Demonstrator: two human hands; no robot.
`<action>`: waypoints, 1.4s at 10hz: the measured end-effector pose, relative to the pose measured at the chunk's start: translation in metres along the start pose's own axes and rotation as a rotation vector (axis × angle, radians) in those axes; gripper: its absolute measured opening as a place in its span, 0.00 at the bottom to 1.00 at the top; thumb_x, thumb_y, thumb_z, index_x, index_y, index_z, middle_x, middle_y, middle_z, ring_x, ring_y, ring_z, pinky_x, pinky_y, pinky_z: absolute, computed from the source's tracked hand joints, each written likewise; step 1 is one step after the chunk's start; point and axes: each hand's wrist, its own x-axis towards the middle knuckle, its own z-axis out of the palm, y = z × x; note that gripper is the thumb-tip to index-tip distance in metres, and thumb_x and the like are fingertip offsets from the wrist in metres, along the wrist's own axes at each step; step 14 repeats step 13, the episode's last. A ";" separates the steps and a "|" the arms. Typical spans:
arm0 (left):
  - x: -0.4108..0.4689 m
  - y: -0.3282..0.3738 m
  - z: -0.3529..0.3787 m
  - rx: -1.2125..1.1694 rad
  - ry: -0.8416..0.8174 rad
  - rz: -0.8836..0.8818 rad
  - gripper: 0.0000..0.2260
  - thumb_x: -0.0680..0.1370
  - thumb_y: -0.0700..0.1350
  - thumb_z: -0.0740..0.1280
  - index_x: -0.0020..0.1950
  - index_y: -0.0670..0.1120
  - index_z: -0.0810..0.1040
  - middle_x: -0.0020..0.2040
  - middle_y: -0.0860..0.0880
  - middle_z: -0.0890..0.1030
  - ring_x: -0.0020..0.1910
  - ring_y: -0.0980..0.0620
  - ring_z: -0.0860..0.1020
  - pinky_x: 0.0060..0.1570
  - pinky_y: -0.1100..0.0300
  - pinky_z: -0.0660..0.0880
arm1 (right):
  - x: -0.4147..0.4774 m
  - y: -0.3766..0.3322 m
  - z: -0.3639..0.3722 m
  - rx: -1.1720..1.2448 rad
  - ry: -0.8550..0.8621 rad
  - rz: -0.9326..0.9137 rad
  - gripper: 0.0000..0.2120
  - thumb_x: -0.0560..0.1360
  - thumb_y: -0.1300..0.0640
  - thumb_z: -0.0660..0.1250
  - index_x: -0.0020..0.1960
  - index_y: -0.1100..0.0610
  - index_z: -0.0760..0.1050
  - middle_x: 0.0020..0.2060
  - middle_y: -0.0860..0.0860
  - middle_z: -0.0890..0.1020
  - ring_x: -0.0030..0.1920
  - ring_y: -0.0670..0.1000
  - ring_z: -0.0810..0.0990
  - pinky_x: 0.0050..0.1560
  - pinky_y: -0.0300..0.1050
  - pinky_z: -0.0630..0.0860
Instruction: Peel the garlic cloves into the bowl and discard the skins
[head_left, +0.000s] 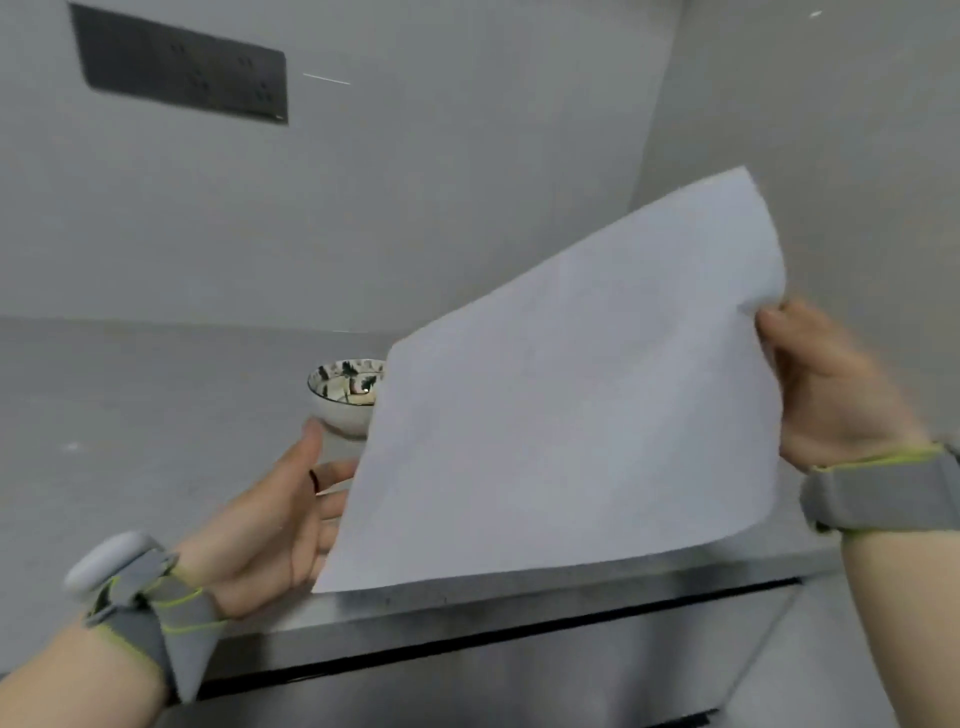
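Observation:
A large white paper sheet (571, 405) is lifted and tilted above the grey counter (130, 415). My right hand (831, 384) pinches its upper right edge. My left hand (270, 525) is at the sheet's lower left edge, its fingers straight and hidden behind the paper, the thumb raised clear of it. Behind the sheet stands a small patterned bowl (337, 415), partly hidden, with pale peeled garlic cloves (360, 396) inside. No skins are visible; the sheet's upper face is turned away.
A dark socket panel (182, 67) is set in the grey wall at the upper left. The counter's steel front edge (467, 613) runs below the sheet, with a drawer front (519, 670) under it. Walls close the corner behind and to the right.

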 end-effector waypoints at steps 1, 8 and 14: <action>0.000 0.003 -0.014 -0.059 -0.062 0.107 0.35 0.41 0.60 0.79 0.45 0.46 0.84 0.46 0.44 0.84 0.42 0.46 0.83 0.31 0.55 0.80 | 0.010 0.049 -0.003 -0.043 0.093 0.238 0.10 0.69 0.59 0.65 0.29 0.56 0.75 0.20 0.47 0.78 0.22 0.43 0.76 0.23 0.31 0.72; 0.037 0.030 -0.097 1.528 0.737 -0.148 0.19 0.70 0.59 0.66 0.34 0.44 0.66 0.31 0.49 0.71 0.31 0.51 0.70 0.28 0.62 0.62 | 0.058 0.188 0.045 -1.339 -0.330 0.606 0.23 0.75 0.52 0.58 0.68 0.58 0.60 0.63 0.56 0.72 0.60 0.57 0.73 0.57 0.44 0.70; 0.020 0.060 -0.087 1.373 0.774 0.150 0.14 0.73 0.52 0.66 0.35 0.43 0.71 0.32 0.47 0.73 0.36 0.46 0.71 0.31 0.58 0.62 | 0.052 0.162 0.066 -1.785 -0.369 0.325 0.10 0.77 0.54 0.52 0.51 0.55 0.70 0.48 0.54 0.77 0.48 0.56 0.75 0.45 0.42 0.63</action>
